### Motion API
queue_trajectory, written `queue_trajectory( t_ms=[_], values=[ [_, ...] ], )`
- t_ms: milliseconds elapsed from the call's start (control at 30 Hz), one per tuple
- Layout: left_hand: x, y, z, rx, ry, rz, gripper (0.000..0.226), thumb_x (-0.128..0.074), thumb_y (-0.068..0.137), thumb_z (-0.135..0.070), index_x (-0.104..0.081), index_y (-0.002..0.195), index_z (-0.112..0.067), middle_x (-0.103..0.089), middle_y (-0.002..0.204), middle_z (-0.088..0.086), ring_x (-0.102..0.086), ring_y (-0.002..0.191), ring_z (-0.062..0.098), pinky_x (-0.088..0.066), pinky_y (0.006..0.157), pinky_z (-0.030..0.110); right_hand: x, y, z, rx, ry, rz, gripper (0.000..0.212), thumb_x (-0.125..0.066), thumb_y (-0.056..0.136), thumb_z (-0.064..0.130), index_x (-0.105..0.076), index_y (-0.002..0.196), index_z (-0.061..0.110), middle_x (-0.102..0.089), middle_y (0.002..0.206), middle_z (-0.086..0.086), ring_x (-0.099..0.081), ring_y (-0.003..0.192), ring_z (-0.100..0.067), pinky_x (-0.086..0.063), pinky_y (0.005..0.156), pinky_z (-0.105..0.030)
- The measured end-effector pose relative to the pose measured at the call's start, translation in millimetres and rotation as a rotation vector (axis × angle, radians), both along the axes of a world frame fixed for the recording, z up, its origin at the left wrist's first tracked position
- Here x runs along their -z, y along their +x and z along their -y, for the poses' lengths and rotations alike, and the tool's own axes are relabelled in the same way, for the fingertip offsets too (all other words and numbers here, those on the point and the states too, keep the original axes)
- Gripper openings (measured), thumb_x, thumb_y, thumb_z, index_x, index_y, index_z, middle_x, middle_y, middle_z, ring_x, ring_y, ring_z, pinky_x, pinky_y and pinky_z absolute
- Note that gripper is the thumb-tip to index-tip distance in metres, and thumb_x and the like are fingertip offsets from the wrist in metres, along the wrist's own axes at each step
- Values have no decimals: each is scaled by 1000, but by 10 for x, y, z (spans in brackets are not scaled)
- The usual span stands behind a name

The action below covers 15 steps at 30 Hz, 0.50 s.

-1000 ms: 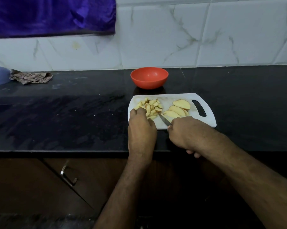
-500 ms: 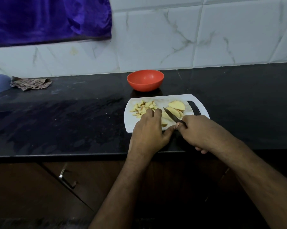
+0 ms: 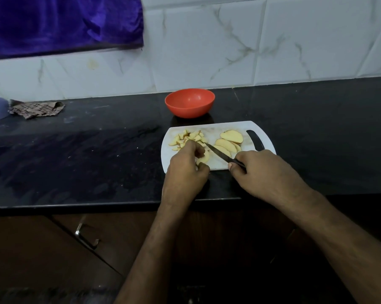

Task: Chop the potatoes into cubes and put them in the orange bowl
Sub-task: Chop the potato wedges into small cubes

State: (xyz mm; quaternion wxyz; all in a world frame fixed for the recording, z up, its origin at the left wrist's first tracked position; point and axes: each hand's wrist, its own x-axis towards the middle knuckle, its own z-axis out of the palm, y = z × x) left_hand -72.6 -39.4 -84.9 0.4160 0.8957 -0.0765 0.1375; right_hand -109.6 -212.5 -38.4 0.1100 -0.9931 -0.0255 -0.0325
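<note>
On board (image 3: 215, 127), left hand (image 3: 186, 170) seemingly pinches slice (image 3: 202, 159); right hand (image 3: 265, 172) grips knife (image 3: 220, 152).

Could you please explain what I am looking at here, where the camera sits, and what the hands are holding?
No machine here: a person wears a camera on the head, looking down at their own two hands. On the black counter lies a white board with potato cubes on its left and potato slices on its right. Behind it stands an orange bowl, which looks empty. The right hand grips a knife, blade pointing towards the cubes. The left hand holds a slice on the board. A crumpled cloth lies far left.
</note>
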Motion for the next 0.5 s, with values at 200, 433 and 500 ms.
queue_trajectory(
  t_ms=[200,433,500],
  values=[
    [11,4,-10,-43,-8,32,30,-66,83,-13,-61,110,-25,-62,104,-14,-58,90,6,-53,82,29,81,-9,-31,-16,-58,33,32,-40,101,52,-57,91,27,-56,78,7,-57,74,-14,-39,55,-30],
    [60,76,1,-67,120,72,25,-62,96,-20,-72,119,-17,-58,111,-2,-59,100,15,-54,89,41,7,-46,-78,-7,-91,-1,30,-39,102,51,-51,88,28,-53,77,7,-50,69,-11,-34,53,-28],
    [61,68,15,-92,140,82,22,-61,98,-24,-72,114,-16,-56,110,-2,-59,98,17,-55,86,43,12,-62,-99,-4,-67,-16,30,-39,103,49,-52,89,25,-51,76,5,-49,67,-11,-36,55,-29]
  ],
)
